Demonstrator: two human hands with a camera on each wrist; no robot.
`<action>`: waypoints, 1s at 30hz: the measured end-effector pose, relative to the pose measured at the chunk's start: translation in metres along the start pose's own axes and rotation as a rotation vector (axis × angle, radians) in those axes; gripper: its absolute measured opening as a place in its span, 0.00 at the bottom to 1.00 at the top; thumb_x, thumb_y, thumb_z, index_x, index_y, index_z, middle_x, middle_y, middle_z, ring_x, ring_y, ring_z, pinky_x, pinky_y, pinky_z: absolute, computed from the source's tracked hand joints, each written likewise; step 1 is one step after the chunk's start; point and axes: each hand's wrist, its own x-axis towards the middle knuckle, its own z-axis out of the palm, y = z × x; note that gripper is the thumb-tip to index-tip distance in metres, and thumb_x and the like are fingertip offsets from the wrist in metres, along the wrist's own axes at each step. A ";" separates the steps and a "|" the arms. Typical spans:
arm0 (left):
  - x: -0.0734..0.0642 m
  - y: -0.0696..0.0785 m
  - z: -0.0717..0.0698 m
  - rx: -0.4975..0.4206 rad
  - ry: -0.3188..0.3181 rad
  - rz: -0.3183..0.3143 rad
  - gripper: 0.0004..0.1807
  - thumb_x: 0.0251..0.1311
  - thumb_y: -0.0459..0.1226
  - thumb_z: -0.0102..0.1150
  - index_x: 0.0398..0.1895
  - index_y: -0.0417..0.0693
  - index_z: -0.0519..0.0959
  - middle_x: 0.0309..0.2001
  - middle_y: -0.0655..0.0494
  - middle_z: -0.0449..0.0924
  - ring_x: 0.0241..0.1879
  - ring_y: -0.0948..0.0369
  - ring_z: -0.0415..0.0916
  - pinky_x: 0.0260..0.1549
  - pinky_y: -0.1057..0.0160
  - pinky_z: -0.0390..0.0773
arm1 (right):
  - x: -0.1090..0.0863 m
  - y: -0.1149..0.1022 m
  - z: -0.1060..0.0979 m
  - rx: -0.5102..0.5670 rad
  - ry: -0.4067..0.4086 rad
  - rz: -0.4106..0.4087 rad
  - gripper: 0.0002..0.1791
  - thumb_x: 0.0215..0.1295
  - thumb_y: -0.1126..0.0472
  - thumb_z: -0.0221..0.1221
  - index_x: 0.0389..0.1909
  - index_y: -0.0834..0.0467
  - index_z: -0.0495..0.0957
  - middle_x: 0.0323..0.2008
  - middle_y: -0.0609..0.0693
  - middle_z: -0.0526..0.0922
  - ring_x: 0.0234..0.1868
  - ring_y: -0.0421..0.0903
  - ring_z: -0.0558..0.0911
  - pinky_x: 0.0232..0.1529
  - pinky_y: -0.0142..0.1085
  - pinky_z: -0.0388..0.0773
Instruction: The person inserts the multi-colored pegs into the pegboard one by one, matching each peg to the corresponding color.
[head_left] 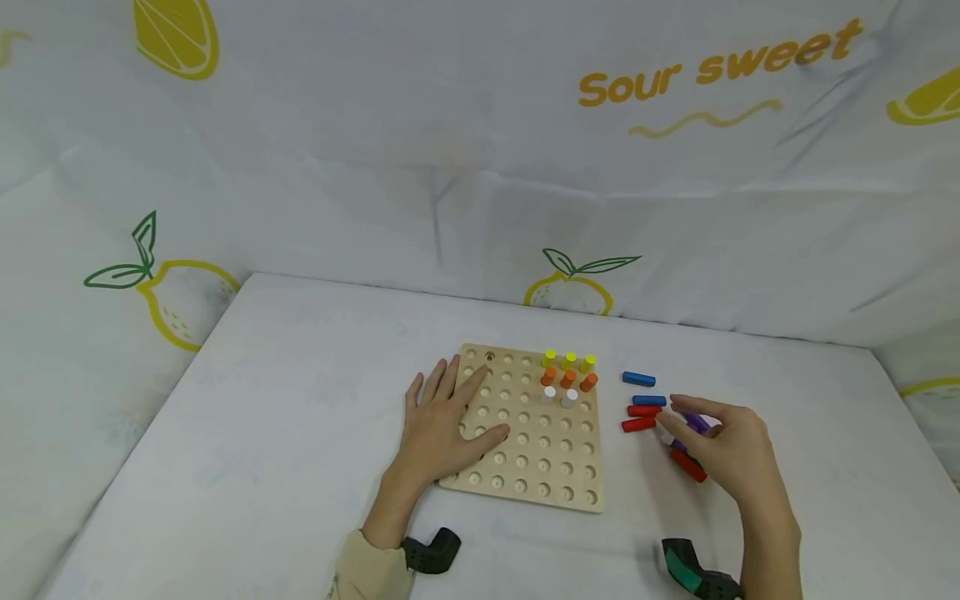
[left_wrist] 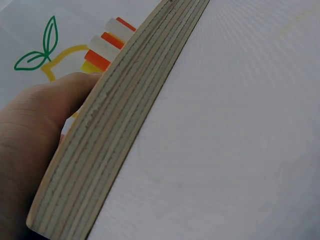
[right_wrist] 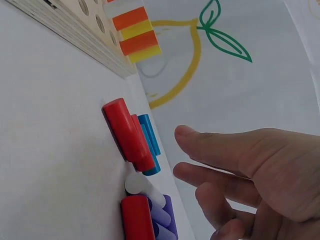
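My left hand point(head_left: 438, 425) rests on the left side of the wooden pegboard point(head_left: 532, 476), fingers spread and thumb over the holes. Yellow pegs point(head_left: 569, 359), orange pegs point(head_left: 567, 378) and two white pegs point(head_left: 549, 393) stand in holes toward its back right. To the right of the board, my right hand point(head_left: 731, 446) hovers over loose pegs, thumb and index finger apart with nothing between them in the right wrist view. Under it lie a white peg point(right_wrist: 142, 187), purple pegs point(right_wrist: 171, 215) and a red peg point(right_wrist: 136, 217), partly hidden by the hand in the head view.
Two blue pegs point(head_left: 638, 379) and two more red pegs point(head_left: 637, 425) lie between the board and my right hand. A white cloth point(head_left: 300, 417) covers the table. Behind it hangs a lemon-print sheet point(head_left: 360, 167). A black device point(head_left: 433, 552) sits at my left wrist.
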 end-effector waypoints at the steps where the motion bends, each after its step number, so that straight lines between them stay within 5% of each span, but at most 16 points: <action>1: 0.000 0.000 0.000 -0.001 0.000 0.000 0.48 0.55 0.65 0.60 0.78 0.57 0.65 0.81 0.42 0.53 0.82 0.44 0.46 0.77 0.35 0.40 | 0.000 0.001 0.000 -0.005 -0.005 0.011 0.28 0.69 0.46 0.65 0.58 0.64 0.82 0.52 0.66 0.86 0.30 0.46 0.71 0.20 0.32 0.69; 8: 0.000 0.000 0.001 0.004 0.006 0.003 0.47 0.55 0.65 0.61 0.77 0.57 0.66 0.81 0.42 0.54 0.82 0.44 0.47 0.77 0.34 0.41 | 0.002 0.006 -0.001 -0.052 0.015 0.043 0.26 0.66 0.50 0.68 0.56 0.65 0.83 0.49 0.67 0.87 0.37 0.53 0.76 0.24 0.33 0.71; 12: 0.000 0.000 0.001 0.003 0.009 0.003 0.47 0.55 0.65 0.61 0.77 0.57 0.66 0.81 0.42 0.54 0.82 0.44 0.47 0.77 0.34 0.41 | 0.004 0.007 -0.001 -0.072 0.009 0.064 0.26 0.65 0.53 0.69 0.56 0.66 0.83 0.48 0.68 0.87 0.49 0.62 0.77 0.34 0.41 0.77; 20: 0.000 -0.001 0.001 0.001 0.010 0.006 0.47 0.55 0.65 0.61 0.77 0.57 0.66 0.81 0.41 0.55 0.82 0.43 0.48 0.77 0.34 0.41 | 0.004 0.007 0.004 -0.068 -0.002 0.088 0.26 0.64 0.54 0.69 0.58 0.66 0.82 0.52 0.70 0.85 0.56 0.68 0.75 0.41 0.50 0.84; 25: 0.000 -0.001 0.001 0.004 0.012 0.007 0.47 0.55 0.65 0.61 0.77 0.57 0.66 0.81 0.41 0.55 0.82 0.43 0.48 0.77 0.34 0.41 | 0.003 0.006 0.006 -0.049 0.003 0.090 0.26 0.65 0.54 0.68 0.58 0.65 0.82 0.55 0.70 0.84 0.63 0.72 0.71 0.53 0.64 0.79; 30: 0.000 -0.001 0.001 0.005 0.013 0.010 0.47 0.55 0.65 0.61 0.77 0.57 0.66 0.81 0.41 0.55 0.82 0.43 0.48 0.76 0.33 0.41 | 0.004 0.006 0.005 -0.052 -0.005 0.153 0.26 0.65 0.54 0.68 0.59 0.65 0.81 0.58 0.72 0.81 0.65 0.73 0.68 0.53 0.65 0.77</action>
